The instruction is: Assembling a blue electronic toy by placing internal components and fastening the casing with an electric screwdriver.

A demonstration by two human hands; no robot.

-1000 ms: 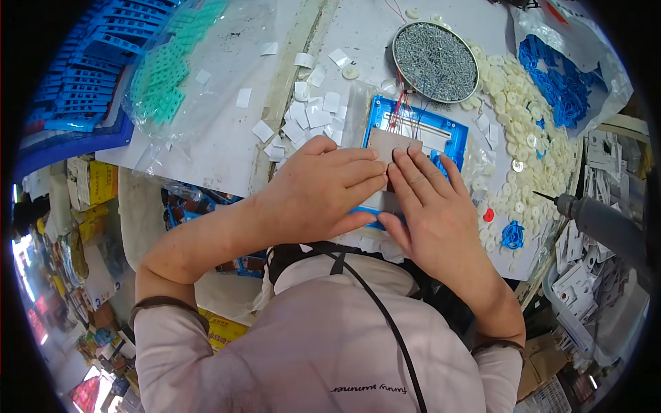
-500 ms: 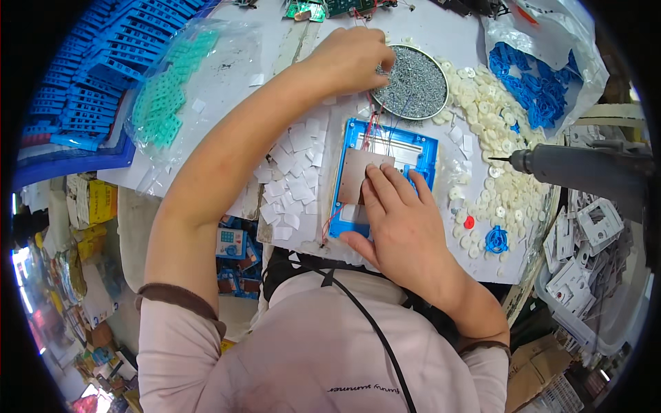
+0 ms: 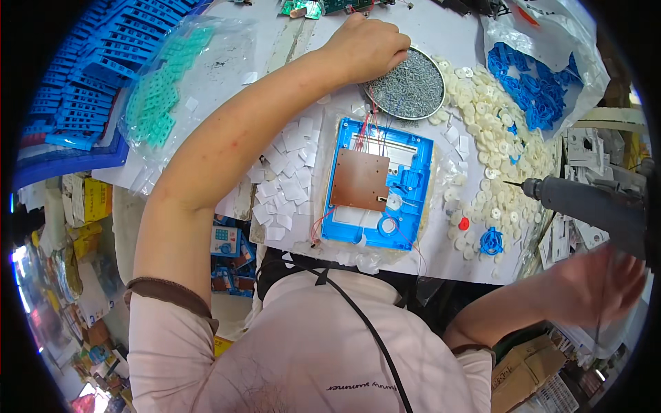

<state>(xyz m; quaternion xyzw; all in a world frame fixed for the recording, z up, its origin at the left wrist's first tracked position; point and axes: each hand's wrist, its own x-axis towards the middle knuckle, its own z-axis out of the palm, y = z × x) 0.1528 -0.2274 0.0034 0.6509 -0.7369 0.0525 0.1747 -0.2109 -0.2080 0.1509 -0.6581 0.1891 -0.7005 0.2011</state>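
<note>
1. left hand (image 3: 372,49): positioned at the upper left rim of the dish (image 3: 406,118), back of the hand upward, forearm stretched across the table (image 3: 451,31).
2. left grip: fingers curled together, tips directed toward the screws (image 3: 416,86) in the dish; tips hidden, so cannot tell whether clamped on any screw.
3. right hand (image 3: 606,286): located at the far right, motion-blurred, near the rear end of the driver (image 3: 571,196).
4. right grip: cannot tell whether apart or closed on the driver, owing to the blur.
5. case (image 3: 406,239): blue, lying on the near part of the table, open side up, below the dish; apart from both hands.
6. board (image 3: 360,180): brown, flat, lying over the left-middle part of the case; slightly askew.
7. wires (image 3: 365,134): thin, some red, extending from the upper part of the case toward the dish.
8. driver: grey, bit pointing left, toward the discs (image 3: 485,124).
9. discs: off-white, heaped to the right of dish and case; red disc (image 3: 464,224) and blue part (image 3: 491,241) near the lower end.
10. squares (image 3: 292,189): white, scattered to the left of the case.
11. upper left: green parts (image 3: 155,110) in clear plastic, beside stacked blue panels (image 3: 103,62).
</note>
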